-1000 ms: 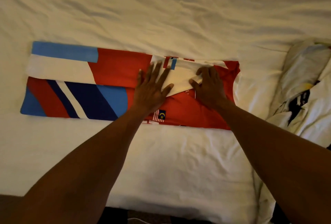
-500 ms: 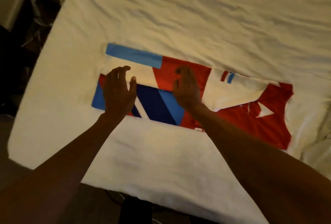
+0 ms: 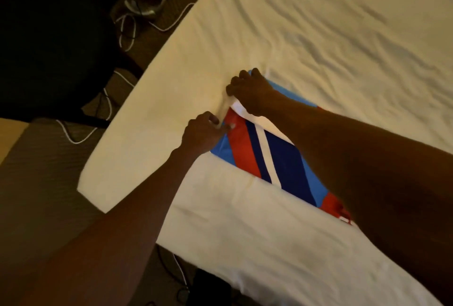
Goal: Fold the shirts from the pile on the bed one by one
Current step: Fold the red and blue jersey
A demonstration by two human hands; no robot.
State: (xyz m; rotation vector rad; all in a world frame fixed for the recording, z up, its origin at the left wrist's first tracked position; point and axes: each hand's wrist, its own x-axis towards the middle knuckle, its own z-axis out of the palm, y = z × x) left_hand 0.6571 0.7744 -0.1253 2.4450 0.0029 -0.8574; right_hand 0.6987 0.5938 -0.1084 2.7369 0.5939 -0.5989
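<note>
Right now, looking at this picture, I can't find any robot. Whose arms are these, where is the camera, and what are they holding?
There is no machine here: these are a person's two bare arms. The single camera is worn on the person's head, so it looks forward and down along the arms. Below lies a bed with a cream, wrinkled sheet. On it is a red, white and blue striped shirt, already folded into a long strip. The left hand and the right hand both sit at the strip's end, fingers curled on its edge, gripping the cloth. Beside the bed, on the floor, are what looks like a dark round chair and white cables.
</note>
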